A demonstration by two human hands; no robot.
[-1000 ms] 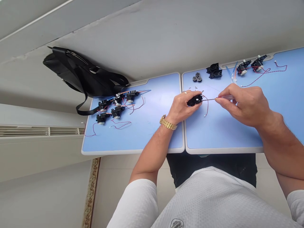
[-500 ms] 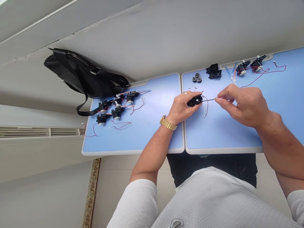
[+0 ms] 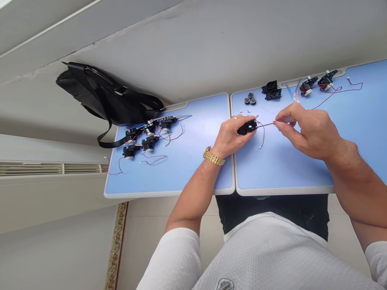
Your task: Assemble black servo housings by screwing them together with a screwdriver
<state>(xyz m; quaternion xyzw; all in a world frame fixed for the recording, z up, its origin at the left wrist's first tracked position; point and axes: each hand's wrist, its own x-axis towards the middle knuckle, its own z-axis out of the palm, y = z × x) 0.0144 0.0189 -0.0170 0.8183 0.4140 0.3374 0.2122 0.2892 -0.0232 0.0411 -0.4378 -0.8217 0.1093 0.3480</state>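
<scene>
The left hand [image 3: 231, 135] holds a black housing [image 3: 248, 127] within its grip.

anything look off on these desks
A thin red wire on the left blue desk panel runs to the panel's edge, and its end seems to stick out over the vented wall unit. The strap of the black bag also trails onto the panel's corner, close to the wired black units.

black zippered bag [image 3: 105, 94] | slatted wall heater [image 3: 51, 169] | blue tabletops [image 3: 196, 161]
</scene>
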